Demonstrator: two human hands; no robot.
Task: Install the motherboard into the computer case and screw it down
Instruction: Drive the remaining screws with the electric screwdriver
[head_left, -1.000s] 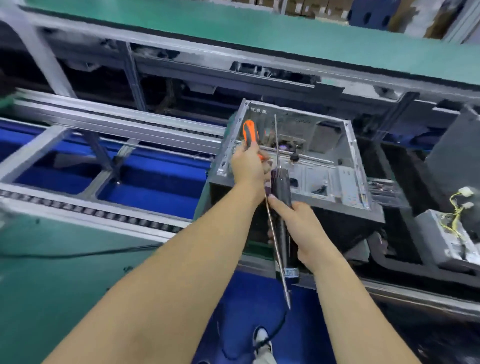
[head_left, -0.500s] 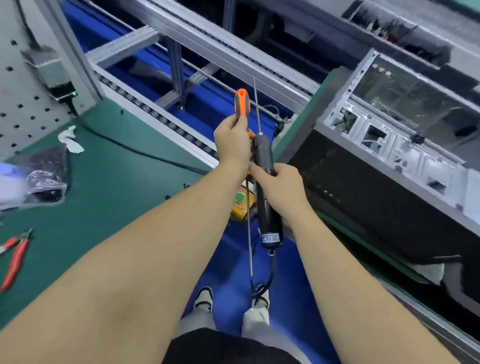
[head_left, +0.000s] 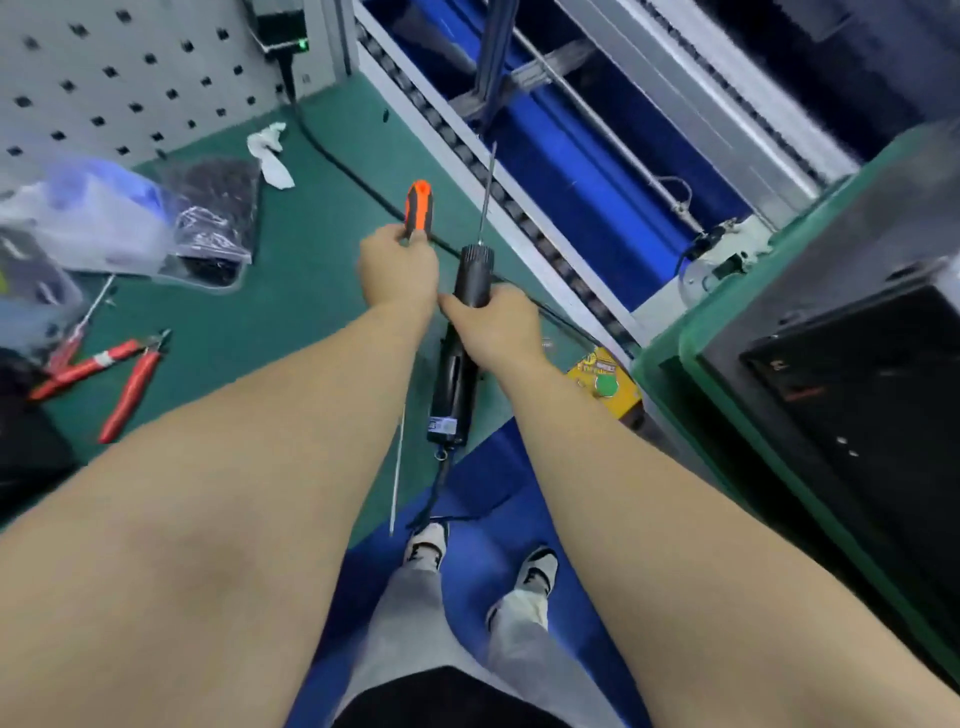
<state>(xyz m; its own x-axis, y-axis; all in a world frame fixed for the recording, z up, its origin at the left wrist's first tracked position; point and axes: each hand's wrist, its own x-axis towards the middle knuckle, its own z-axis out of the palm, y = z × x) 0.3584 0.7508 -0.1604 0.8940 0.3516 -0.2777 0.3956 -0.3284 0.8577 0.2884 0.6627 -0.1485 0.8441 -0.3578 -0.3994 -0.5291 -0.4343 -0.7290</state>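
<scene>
Black electric screwdriver (head_left: 457, 358) is gripped by the right hand (head_left: 493, 325); the left hand (head_left: 399, 275) grips an orange-handled screwdriver (head_left: 418, 208). Red pliers (head_left: 127, 374) lie on the green desk (head_left: 291, 291). Clear bags (head_left: 124, 218) hold dark contents. Computer case (head_left: 852, 374) sits right.

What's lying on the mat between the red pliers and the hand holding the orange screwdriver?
Nothing: in the head view, only bare green mat separates the red pliers from the left hand.

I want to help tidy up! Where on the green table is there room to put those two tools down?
Bare green mat lies between the red-handled pliers, the black cable and the left hand. It is crowded at the left edge, by the clear plastic bags.
</scene>
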